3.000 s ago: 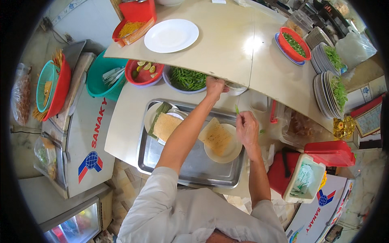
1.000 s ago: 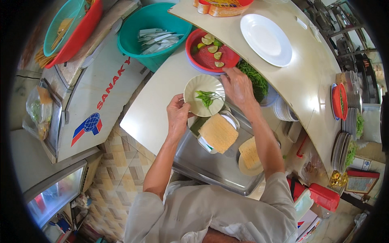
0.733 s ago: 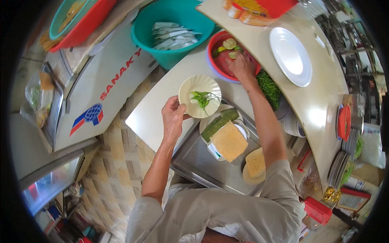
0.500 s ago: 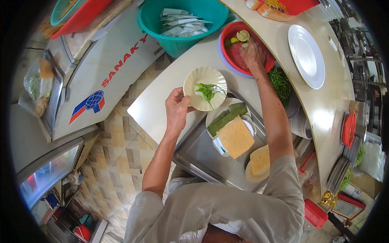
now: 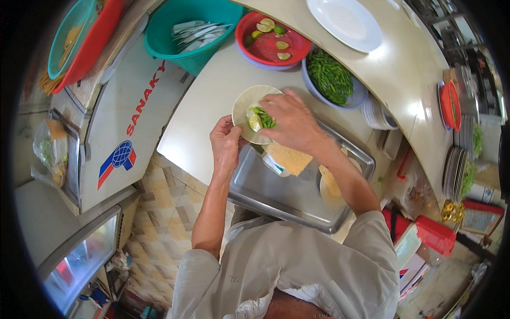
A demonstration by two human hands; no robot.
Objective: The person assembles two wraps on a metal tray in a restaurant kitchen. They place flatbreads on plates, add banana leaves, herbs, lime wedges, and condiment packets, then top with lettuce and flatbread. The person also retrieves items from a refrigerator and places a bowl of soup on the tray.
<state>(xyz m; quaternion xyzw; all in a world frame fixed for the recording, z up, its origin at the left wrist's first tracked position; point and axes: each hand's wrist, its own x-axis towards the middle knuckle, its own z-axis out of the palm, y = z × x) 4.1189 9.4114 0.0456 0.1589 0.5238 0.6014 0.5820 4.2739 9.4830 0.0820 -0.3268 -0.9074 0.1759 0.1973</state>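
My left hand (image 5: 226, 142) grips the near-left rim of a small cream dish (image 5: 243, 101), thumb on top. In the dish lie green chilies (image 5: 266, 118) and a cut lime piece (image 5: 255, 123). My right hand (image 5: 294, 121) is curved over the dish's right side, fingers and thumb apart around the chilies, its fingertips partly blurred. Below it, a metal tray (image 5: 265, 194) carries a square tan cracker (image 5: 289, 158) on a white-and-green item, and another plate (image 5: 332, 198) with a cracker, partly behind my right forearm.
At the back stand a red sieve (image 5: 265, 50) with cut limes, a lavender bowl (image 5: 362, 98) of green chilies (image 5: 329, 77) and a teal bucket (image 5: 159, 45) of wrapped packets. A raised counter on the right bears a white plate (image 5: 348, 21). Stacked dishes (image 5: 378, 116) sit below it.
My right hand has come back from the red sieve to the dish. A lime piece now lies with the chilies. The dish has shifted slightly left, and the view has turned.
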